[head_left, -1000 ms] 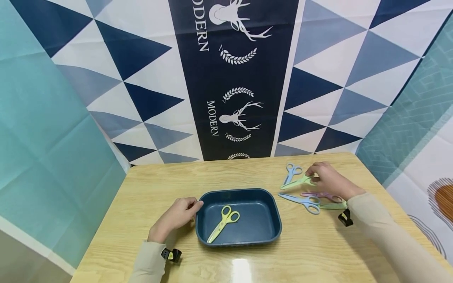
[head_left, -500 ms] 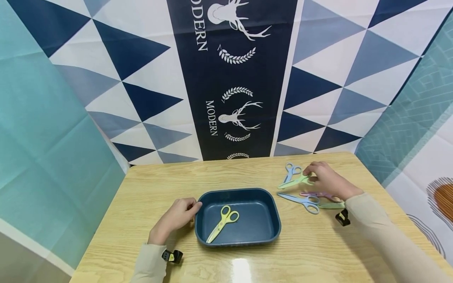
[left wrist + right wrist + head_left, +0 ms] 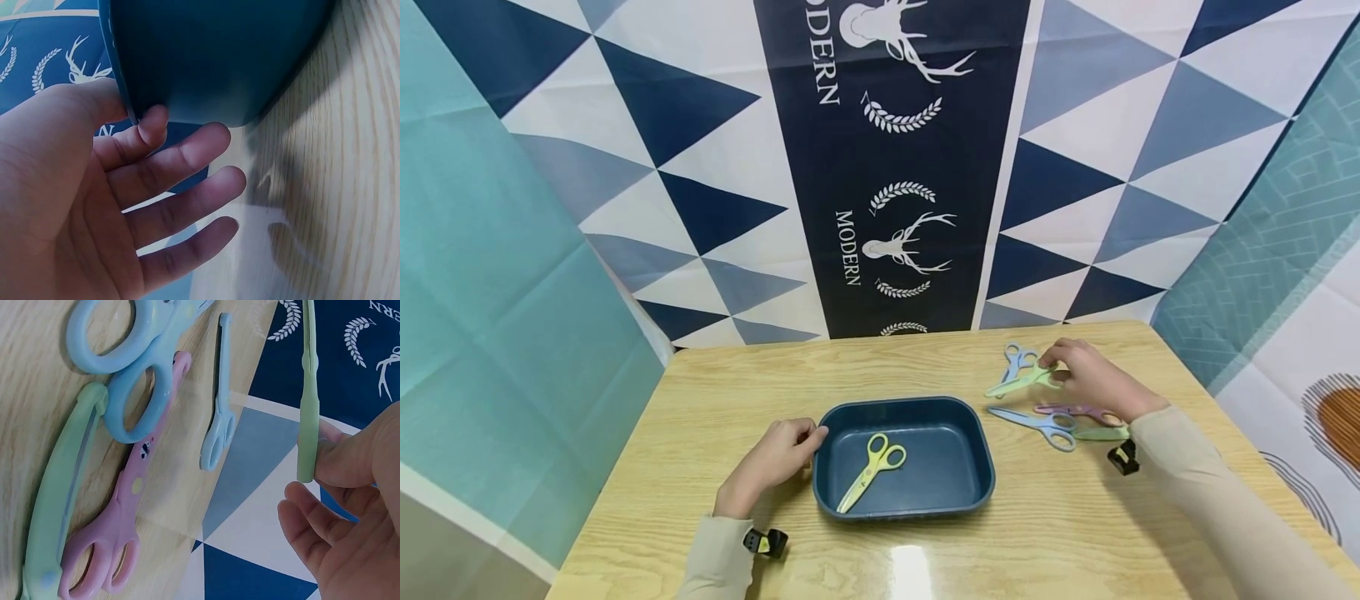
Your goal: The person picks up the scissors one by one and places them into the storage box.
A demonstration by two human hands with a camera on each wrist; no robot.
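A dark blue tray (image 3: 943, 467) stands at the middle of the table, with yellow scissors (image 3: 868, 475) lying in its left half. My left hand (image 3: 781, 454) pinches the tray's left rim between thumb and index finger; the other fingers spread beside its outer wall (image 3: 206, 56). To the right of the tray, my right hand (image 3: 1086, 375) holds light green scissors (image 3: 1017, 385) by the handle, blades toward the left. In the right wrist view these green scissors (image 3: 308, 412) appear edge-on between thumb and fingers, raised over the table.
Blue scissors (image 3: 1037, 422) lie just right of the tray. Pink scissors (image 3: 1071, 410) and another green pair (image 3: 1102, 434) lie close beside them, partly overlapping. A second blue pair (image 3: 1017, 358) is behind, near the patterned backdrop (image 3: 917, 167) at the table's far edge.
My right hand has shifted slightly left with the green scissors. My left hand keeps its hold on the rim, and the tray has stayed in place.
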